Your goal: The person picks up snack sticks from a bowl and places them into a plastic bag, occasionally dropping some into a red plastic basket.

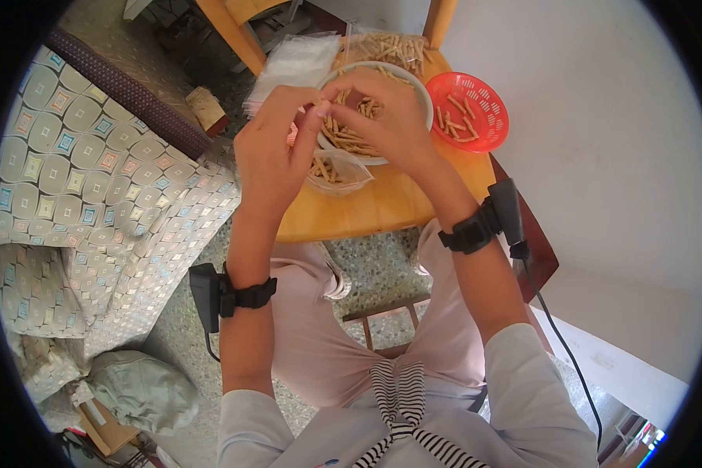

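Note:
My left hand [277,148] and my right hand [390,121] meet over a white bowl [427,117], their thumbs and fingertips pinched together. What lies between the fingertips is too small to make out. Short tan sticks [351,142] fill much of the bowl. A clear plastic bag [343,175] with several such sticks sits at the bowl's near side, just right of my left hand. Behind my left hand lies a stack of clear flat bags [292,66]. A larger clear bag of sticks [386,48] rests behind the bowl.
Everything stands on a wooden chair seat [366,210]. A red perforated basket [491,117] with several sticks is at its right, near a white wall [593,117]. Patterned fabric [78,171] covers furniture on the left. Bands with devices and cables are on both forearms.

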A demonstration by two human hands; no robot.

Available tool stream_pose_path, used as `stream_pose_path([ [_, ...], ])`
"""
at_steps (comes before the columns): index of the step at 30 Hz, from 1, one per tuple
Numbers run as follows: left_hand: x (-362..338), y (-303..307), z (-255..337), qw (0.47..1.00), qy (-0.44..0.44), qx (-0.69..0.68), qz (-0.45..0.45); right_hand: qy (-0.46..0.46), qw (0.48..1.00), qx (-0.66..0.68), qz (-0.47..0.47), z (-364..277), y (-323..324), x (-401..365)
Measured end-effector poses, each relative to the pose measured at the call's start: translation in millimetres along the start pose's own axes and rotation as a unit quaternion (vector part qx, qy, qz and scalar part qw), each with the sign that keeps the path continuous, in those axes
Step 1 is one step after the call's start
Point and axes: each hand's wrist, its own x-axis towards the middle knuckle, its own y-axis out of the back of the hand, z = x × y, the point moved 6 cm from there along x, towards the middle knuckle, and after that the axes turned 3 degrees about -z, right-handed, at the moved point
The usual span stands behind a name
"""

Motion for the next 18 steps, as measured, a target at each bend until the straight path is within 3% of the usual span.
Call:
stream_pose_path([
  [5,-1,0,-8,0.996,0.083,-0.026,0.005,0.032,0.997,-0.005,0.070,-6,16,2],
  [18,-4,-13,-22,0.987,0.136,0.005,-0.088,0.075,0.997,0.004,0.006,-15,7,0],
])
